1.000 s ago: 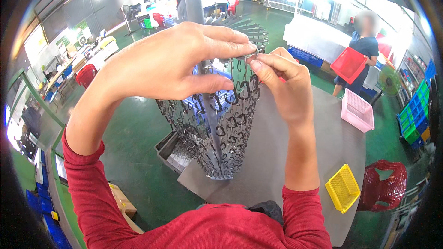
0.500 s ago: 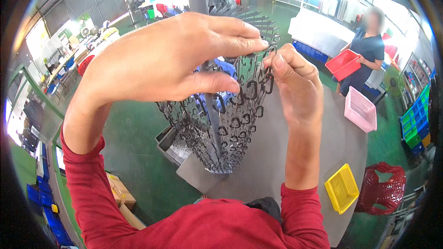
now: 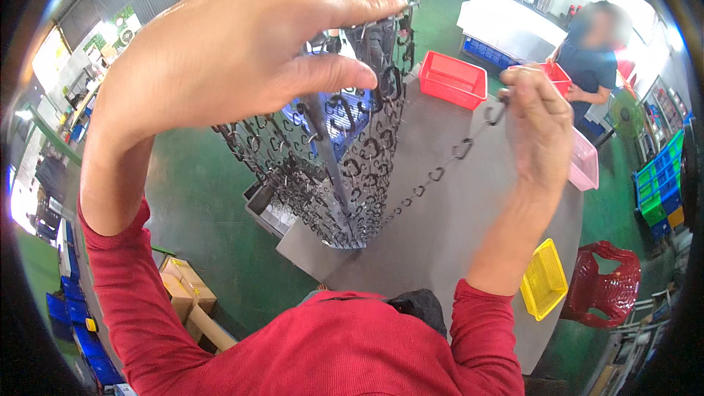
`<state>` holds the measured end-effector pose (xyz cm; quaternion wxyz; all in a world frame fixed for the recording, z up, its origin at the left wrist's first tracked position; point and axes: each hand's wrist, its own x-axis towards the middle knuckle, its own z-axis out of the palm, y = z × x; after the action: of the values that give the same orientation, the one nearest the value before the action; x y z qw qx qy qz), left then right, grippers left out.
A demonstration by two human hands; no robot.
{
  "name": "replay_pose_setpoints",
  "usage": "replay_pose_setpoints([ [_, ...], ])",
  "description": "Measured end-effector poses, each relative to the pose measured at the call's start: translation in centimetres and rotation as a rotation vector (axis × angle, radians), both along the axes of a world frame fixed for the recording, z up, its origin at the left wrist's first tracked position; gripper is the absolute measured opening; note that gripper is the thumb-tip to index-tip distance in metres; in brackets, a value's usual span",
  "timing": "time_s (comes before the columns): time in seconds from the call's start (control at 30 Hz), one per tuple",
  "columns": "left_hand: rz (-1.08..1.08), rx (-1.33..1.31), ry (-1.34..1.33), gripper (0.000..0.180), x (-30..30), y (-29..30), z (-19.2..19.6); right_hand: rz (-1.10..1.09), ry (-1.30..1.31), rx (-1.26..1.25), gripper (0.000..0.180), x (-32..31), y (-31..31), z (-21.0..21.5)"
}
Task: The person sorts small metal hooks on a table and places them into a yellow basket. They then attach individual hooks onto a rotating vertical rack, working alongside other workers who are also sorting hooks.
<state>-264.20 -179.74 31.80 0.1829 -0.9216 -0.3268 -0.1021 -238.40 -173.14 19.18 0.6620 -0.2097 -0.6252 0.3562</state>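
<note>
A cone-shaped bundle of dark metal chains (image 3: 345,176) hangs in front of me, its strands meeting low over the grey table (image 3: 455,227). My left hand (image 3: 242,51) grips the top of the bundle between thumb and fingers. Off to the right, my right hand (image 3: 539,121) pinches the upper end of a single chain strand (image 3: 440,172) and holds it stretched away from the bundle at a slant. Both sleeves are red.
On the table are a red basket (image 3: 455,79), a pink basket (image 3: 583,165) and a yellow basket (image 3: 544,279). A person in a dark shirt (image 3: 590,59) stands at the far right. A red plastic chair (image 3: 605,286), a cardboard box (image 3: 187,293) and a grey bin (image 3: 268,213) stand on the green floor.
My right hand has moved out to the right, drawing one chain strand away from the bundle. My left hand has stayed on the top of the bundle, now closer to the camera.
</note>
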Motion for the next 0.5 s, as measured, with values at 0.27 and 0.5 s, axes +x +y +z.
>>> replay_pose_setpoints([
  [0.27, 0.089, -0.151, -0.085, 0.053, 2.6, -2.6, 1.4, -1.093, -0.707, -0.220, 0.029, 12.6, 3.6, -4.2],
  [0.5, 0.073, -0.070, -0.153, 0.059, 2.0, -0.7, 0.4, -0.306, -0.356, 0.120, 0.023, -0.7, -1.0, 1.5],
])
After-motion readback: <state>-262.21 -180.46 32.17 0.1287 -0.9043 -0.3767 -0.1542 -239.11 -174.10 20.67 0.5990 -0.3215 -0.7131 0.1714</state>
